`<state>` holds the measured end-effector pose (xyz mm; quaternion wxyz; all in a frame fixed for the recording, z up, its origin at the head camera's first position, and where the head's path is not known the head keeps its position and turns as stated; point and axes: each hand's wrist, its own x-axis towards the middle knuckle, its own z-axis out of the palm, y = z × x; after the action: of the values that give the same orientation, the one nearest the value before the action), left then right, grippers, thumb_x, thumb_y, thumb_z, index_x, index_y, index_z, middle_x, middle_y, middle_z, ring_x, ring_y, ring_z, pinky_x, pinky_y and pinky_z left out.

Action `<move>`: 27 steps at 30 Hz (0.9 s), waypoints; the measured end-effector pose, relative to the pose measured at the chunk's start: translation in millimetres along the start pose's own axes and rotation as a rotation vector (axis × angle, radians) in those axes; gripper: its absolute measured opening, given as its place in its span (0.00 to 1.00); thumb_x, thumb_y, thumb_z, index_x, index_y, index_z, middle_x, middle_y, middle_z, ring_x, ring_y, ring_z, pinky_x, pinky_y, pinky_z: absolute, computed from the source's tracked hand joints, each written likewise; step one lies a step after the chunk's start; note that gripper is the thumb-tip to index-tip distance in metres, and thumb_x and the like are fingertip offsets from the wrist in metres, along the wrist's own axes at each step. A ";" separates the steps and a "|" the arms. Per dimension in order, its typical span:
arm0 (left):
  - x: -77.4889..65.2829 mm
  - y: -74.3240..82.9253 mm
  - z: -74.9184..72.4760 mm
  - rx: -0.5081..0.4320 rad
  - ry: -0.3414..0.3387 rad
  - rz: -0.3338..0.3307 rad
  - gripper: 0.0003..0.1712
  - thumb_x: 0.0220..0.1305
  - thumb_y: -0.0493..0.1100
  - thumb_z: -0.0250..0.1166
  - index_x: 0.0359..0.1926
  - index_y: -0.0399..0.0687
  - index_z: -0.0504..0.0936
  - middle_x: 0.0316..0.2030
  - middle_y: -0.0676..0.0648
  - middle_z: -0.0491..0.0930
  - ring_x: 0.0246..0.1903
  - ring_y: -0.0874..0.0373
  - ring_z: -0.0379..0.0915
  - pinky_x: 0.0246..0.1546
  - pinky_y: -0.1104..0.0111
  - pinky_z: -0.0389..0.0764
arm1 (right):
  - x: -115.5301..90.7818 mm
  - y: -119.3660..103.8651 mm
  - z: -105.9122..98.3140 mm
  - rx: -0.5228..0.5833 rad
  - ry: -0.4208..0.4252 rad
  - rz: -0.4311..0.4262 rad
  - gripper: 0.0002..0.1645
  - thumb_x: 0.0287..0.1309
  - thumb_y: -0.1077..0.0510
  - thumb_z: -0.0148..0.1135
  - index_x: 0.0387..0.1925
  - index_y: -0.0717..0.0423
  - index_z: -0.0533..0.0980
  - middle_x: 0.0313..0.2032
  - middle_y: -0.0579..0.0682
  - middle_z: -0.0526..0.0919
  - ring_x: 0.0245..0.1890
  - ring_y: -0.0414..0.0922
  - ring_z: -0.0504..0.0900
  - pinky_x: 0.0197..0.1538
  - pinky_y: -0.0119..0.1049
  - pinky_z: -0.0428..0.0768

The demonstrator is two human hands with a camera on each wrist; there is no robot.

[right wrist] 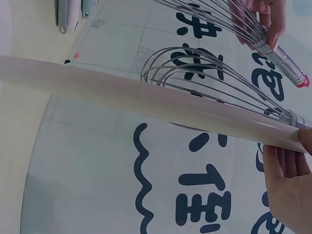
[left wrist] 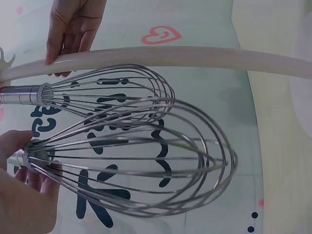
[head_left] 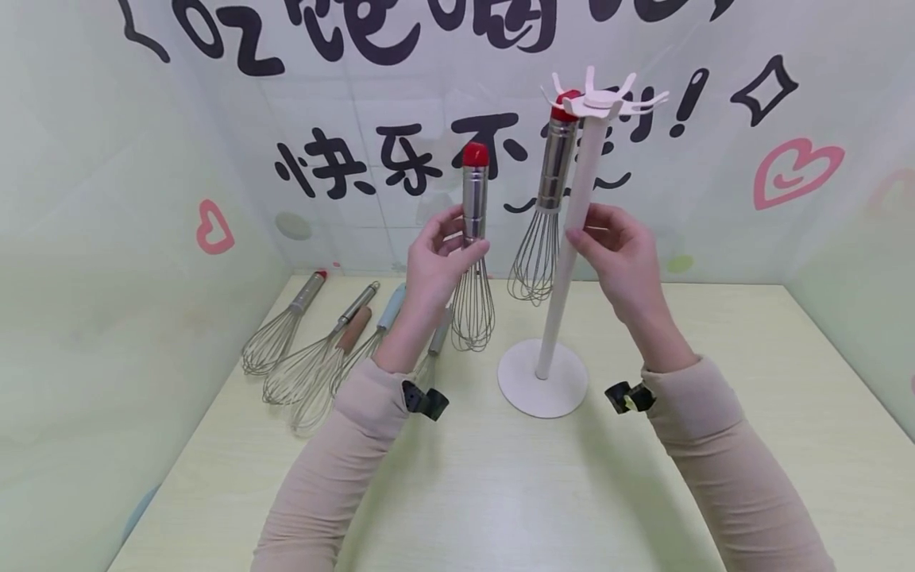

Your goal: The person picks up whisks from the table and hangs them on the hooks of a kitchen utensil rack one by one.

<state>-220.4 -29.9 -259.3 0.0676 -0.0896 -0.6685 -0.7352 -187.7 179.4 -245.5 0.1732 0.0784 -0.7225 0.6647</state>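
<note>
My left hand (head_left: 438,262) grips a whisk (head_left: 475,199) with a red-tipped steel handle, its wires pointing down. In the left wrist view the fingers sit where the handle meets the wires (left wrist: 141,158). My right hand (head_left: 625,258) pinches the upper part of a white pole, the post of a hook stand (head_left: 575,238). From the stand's white top ring of hooks (head_left: 600,102) hangs a second red-tipped whisk (head_left: 556,171), on the left side of the post. The held whisk is upright, left of the hanging one.
On the table's left side lie several whisks: one red-tipped (head_left: 306,294), one with a brown handle (head_left: 355,330), one with a light blue handle (head_left: 391,306). The left forearm partly covers some. The stand's round base (head_left: 543,401) rests on the table before a printed backdrop (head_left: 400,95).
</note>
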 end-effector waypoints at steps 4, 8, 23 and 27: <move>0.4 3.1 0.7 0.003 0.012 0.035 0.32 0.53 0.32 0.68 0.61 0.48 0.72 0.55 0.43 0.76 0.52 0.55 0.75 0.58 0.67 0.78 | -0.5 1.0 3.9 0.028 0.012 -0.012 0.14 0.59 0.65 0.61 0.47 0.52 0.76 0.39 0.37 0.79 0.42 0.34 0.80 0.48 0.20 0.80; 0.9 7.1 2.1 -0.001 0.014 0.066 0.30 0.54 0.32 0.68 0.60 0.47 0.73 0.54 0.43 0.77 0.52 0.56 0.75 0.58 0.70 0.78 | -1.4 1.5 6.2 0.032 0.022 -0.022 0.13 0.59 0.66 0.61 0.45 0.49 0.76 0.39 0.36 0.79 0.41 0.34 0.80 0.48 0.20 0.80; 0.2 26.1 9.8 0.007 -0.030 0.180 0.31 0.55 0.34 0.69 0.61 0.47 0.74 0.57 0.44 0.76 0.53 0.55 0.74 0.59 0.71 0.77 | -1.5 3.9 7.6 0.022 0.028 -0.038 0.12 0.59 0.65 0.61 0.41 0.46 0.76 0.38 0.36 0.79 0.40 0.35 0.79 0.46 0.21 0.80; -1.1 30.7 12.5 0.009 -0.026 0.207 0.31 0.55 0.34 0.69 0.61 0.48 0.73 0.56 0.44 0.78 0.51 0.55 0.75 0.57 0.70 0.79 | -1.3 3.8 7.5 0.026 0.027 -0.036 0.12 0.59 0.65 0.61 0.41 0.46 0.76 0.38 0.37 0.79 0.40 0.36 0.79 0.46 0.21 0.80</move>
<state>-212.1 -20.5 -228.6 0.1349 -0.1676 -0.6596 -0.7201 -188.8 172.2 -249.9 0.1940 0.0848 -0.7097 0.6719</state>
